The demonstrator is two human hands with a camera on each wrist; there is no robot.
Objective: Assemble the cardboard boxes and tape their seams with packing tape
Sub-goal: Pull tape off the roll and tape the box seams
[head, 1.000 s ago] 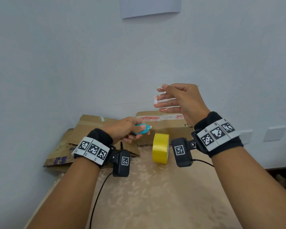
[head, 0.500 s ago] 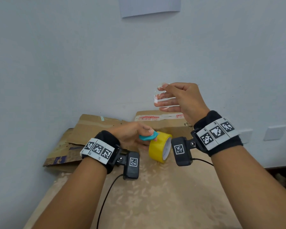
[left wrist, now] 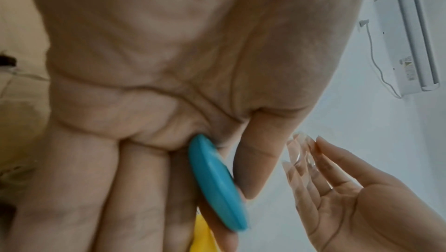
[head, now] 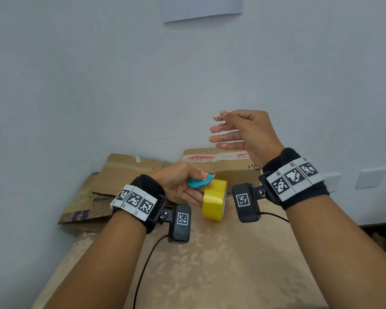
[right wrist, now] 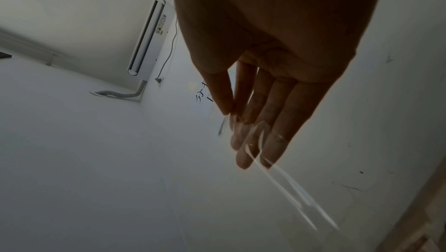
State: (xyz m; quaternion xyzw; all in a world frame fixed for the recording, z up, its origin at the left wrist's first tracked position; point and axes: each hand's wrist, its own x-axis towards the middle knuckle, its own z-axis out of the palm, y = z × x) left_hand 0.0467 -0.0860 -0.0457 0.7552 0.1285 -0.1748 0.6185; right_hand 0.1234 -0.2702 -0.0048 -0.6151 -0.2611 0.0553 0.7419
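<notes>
Setting: pale wall fills the upper part of the head view; a beige patterned table (head: 221, 270) runs along the bottom.
Boxes: an assembled cardboard box (head: 227, 168) with printed tape on its top stands at centre against the wall; flattened cardboard (head: 120, 181) lies at centre left, not yet assembled.
Tape roll: the yellow packing tape roll (head: 214, 199) stands on its edge at centre frame, just in front of the box.
Left hand: the left hand (head: 181, 186) pinches a small teal cutter (head: 198, 182) between thumb and fingers, right at the top of the roll; whether the blade touches the tape I cannot tell.
Right hand: the right hand (head: 245, 132) is raised at centre right, thumb and forefinger pinching a clear tape strip (head: 218, 128) that clings across the loosely spread fingers.
Step in hand: probably freeing a cut length of tape for a seam.
How to do it well: keep the strip taut and away from the other fingers so that it does not fold on itself; steady the roll before cutting, since it can roll on its edge; set the cutter down before carrying the strip to a seam.
Risk: thin clear tape likely wrinkles or sticks to skin.
</notes>
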